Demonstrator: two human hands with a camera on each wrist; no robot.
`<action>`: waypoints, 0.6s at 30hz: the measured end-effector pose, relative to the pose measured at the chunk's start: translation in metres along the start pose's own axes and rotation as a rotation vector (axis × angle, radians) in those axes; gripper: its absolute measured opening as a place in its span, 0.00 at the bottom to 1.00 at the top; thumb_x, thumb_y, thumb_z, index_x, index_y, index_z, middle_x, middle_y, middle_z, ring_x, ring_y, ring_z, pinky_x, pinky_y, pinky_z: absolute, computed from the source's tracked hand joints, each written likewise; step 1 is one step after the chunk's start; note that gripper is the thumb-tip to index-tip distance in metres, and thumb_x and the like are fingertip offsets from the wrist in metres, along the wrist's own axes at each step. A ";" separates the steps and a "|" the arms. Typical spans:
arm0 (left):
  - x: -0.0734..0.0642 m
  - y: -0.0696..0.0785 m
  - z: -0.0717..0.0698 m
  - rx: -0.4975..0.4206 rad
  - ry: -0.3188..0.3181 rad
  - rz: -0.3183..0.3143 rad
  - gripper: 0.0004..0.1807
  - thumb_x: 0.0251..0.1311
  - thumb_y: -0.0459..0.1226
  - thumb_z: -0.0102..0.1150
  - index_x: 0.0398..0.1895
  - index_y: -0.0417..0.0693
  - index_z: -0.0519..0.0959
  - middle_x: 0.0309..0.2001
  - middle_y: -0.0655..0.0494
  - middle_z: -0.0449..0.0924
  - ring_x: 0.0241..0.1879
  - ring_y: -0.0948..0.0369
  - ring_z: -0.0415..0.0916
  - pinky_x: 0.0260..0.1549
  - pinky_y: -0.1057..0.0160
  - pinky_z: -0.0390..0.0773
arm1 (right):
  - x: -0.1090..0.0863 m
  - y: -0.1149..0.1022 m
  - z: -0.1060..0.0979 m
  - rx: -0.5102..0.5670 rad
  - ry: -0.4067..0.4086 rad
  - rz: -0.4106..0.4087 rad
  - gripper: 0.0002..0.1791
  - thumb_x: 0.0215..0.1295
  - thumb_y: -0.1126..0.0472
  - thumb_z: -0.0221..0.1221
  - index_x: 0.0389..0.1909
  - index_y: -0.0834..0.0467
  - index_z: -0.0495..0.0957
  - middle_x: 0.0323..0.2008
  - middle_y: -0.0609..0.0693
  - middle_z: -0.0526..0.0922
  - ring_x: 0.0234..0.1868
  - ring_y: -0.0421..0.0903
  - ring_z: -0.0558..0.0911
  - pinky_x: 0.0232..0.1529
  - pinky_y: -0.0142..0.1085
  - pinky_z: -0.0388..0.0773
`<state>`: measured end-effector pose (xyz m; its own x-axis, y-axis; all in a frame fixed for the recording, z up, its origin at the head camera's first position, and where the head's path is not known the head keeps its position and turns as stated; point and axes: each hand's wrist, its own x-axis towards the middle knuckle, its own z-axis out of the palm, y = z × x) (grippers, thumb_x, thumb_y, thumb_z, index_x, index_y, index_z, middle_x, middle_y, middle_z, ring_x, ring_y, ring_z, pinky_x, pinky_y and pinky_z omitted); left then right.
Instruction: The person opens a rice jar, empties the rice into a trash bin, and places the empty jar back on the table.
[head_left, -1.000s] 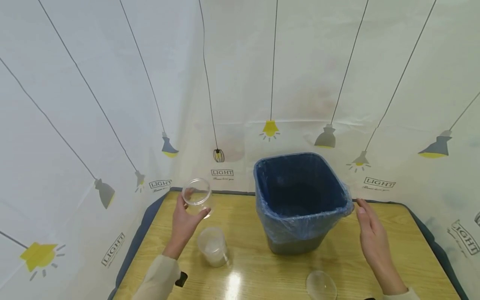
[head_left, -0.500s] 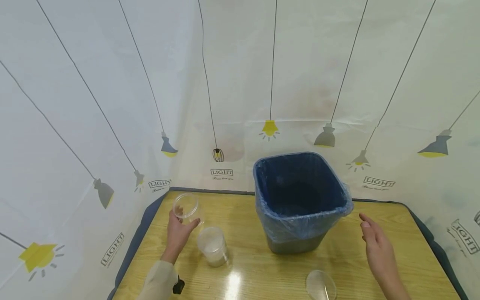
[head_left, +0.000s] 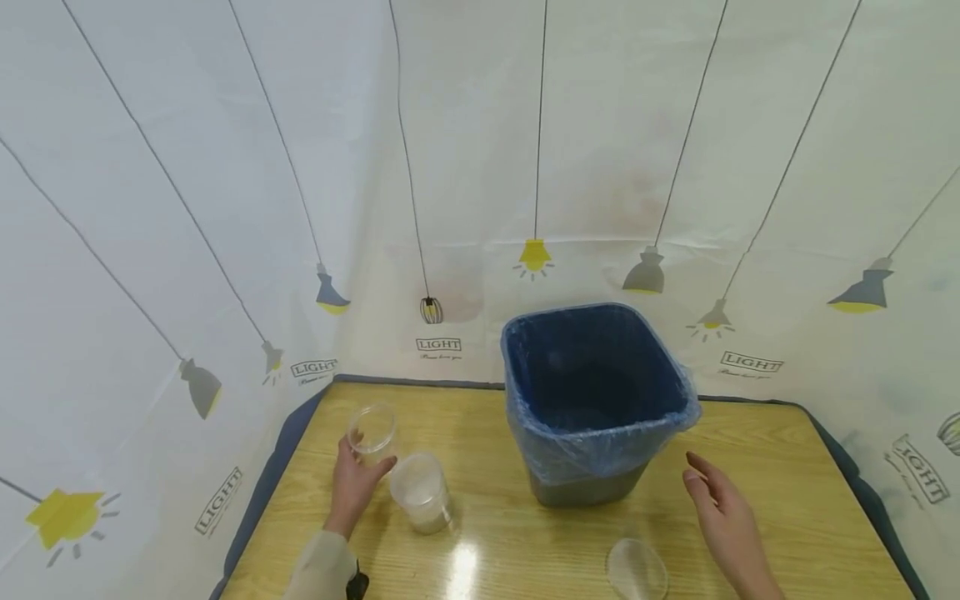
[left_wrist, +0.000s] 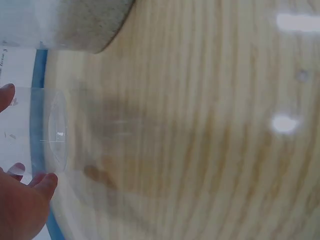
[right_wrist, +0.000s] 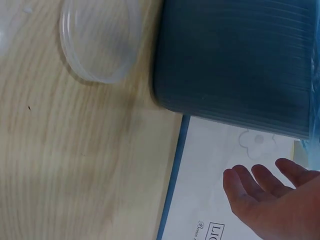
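Note:
My left hand [head_left: 352, 485] grips a clear plastic jar [head_left: 374, 435] round its side, fingers on the far side and thumb toward the right. In the left wrist view the base of that jar [left_wrist: 58, 132] hangs close to the wood; whether it touches I cannot tell. Just right of it stands a second clear jar [head_left: 420, 492] with pale, grainy contents near its bottom. My right hand [head_left: 722, 521] holds nothing, its fingers loosely bent, off the right side of the bin. A round clear lid [head_left: 636, 570] lies flat on the table at the front, left of that hand.
A dark bin [head_left: 588, 490] lined with a blue plastic bag [head_left: 581, 457] stands upright at the back centre. The wooden table [head_left: 517, 550] meets a white printed cloth wall [head_left: 480, 167] at the back and sides.
My left hand has brought the jar down and slightly left, toward the tabletop beside the other jar. My right hand has drawn away from the bin's rim, toward me.

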<state>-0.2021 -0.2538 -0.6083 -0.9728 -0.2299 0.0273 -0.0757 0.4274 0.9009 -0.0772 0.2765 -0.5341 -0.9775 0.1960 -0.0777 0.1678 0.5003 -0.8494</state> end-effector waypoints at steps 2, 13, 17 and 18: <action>-0.002 -0.004 -0.001 -0.007 0.000 -0.016 0.52 0.55 0.35 0.76 0.77 0.33 0.52 0.75 0.30 0.58 0.73 0.31 0.57 0.70 0.37 0.62 | -0.001 0.001 0.005 -0.008 -0.002 0.000 0.38 0.84 0.41 0.38 0.77 0.67 0.58 0.74 0.71 0.61 0.70 0.70 0.68 0.64 0.65 0.69; -0.004 -0.008 -0.001 0.055 -0.016 -0.016 0.57 0.54 0.34 0.76 0.79 0.30 0.46 0.75 0.25 0.53 0.73 0.29 0.55 0.70 0.34 0.59 | -0.005 0.008 0.011 -0.059 0.053 -0.034 0.34 0.83 0.44 0.42 0.75 0.65 0.65 0.71 0.68 0.70 0.65 0.65 0.76 0.55 0.41 0.78; -0.018 -0.007 -0.001 0.175 0.049 -0.009 0.57 0.53 0.34 0.74 0.77 0.24 0.45 0.68 0.19 0.53 0.67 0.27 0.59 0.66 0.32 0.65 | -0.005 0.008 0.013 -0.048 0.064 -0.045 0.32 0.83 0.44 0.44 0.74 0.64 0.68 0.68 0.67 0.74 0.63 0.62 0.78 0.49 0.26 0.74; -0.023 -0.007 -0.001 0.212 0.071 -0.011 0.56 0.54 0.35 0.73 0.76 0.22 0.46 0.66 0.18 0.54 0.65 0.27 0.60 0.63 0.32 0.68 | -0.006 0.007 0.013 -0.045 0.063 -0.046 0.32 0.83 0.44 0.44 0.73 0.64 0.68 0.67 0.67 0.74 0.63 0.62 0.78 0.49 0.26 0.74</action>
<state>-0.1793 -0.2528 -0.6144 -0.9545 -0.2932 0.0547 -0.1380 0.5967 0.7905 -0.0722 0.2681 -0.5468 -0.9746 0.2240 -0.0052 0.1302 0.5473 -0.8267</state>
